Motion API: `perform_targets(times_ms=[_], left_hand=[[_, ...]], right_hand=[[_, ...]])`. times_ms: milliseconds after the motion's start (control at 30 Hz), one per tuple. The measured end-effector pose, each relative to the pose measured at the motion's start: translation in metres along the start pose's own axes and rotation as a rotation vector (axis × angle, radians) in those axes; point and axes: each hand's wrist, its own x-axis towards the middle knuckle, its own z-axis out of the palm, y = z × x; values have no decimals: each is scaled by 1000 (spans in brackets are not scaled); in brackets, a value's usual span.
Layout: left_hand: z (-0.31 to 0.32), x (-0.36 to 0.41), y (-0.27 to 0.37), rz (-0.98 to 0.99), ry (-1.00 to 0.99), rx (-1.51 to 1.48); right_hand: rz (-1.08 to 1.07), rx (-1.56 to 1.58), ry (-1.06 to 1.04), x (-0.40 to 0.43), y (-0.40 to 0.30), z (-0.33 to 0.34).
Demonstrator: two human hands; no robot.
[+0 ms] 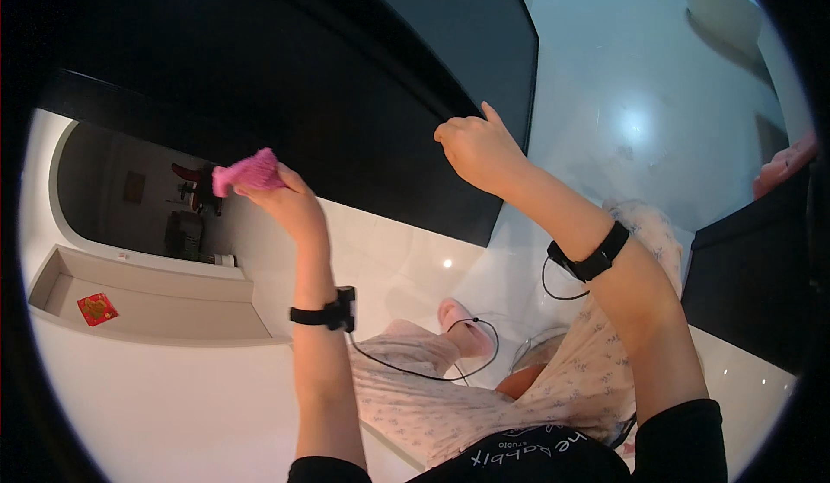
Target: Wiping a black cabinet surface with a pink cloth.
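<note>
My left hand point(288, 207) holds a fuzzy pink cloth point(249, 170), bunched up and sticking out past the fingertips. The cloth is in front of the lower edge of a large dark door-like panel point(311, 94); whether it touches the panel I cannot tell. My right hand point(483, 152) is on the raised edge of that panel, its fingers curled over and the thumb pointing up. Beyond this edge lies a bluish-grey face point(454, 16) of the panel. Each forearm wears a black strap point(322, 315) with a small device and a thin cable.
At left, a rounded mirror point(117, 191) with a lit rim stands above a pale recessed shelf point(188, 314) bearing a red decorated packet point(98, 309). Below are glossy floor tiles point(389, 243) and a pink slipper point(454, 314) on my foot. Another dark panel point(746, 275) stands at right.
</note>
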Motion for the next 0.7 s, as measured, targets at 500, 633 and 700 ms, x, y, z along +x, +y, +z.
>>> perform_targets(times_ms=[500, 633, 700], left_hand=[[4, -64, 39, -539, -283, -567], [15, -17, 45, -234, 16, -353], [29, -37, 48, -145, 82, -295]], right_hand=[[-67, 36, 57, -6, 13, 9], [-75, 45, 22, -2, 7, 15], [-70, 41, 12, -3, 10, 17]])
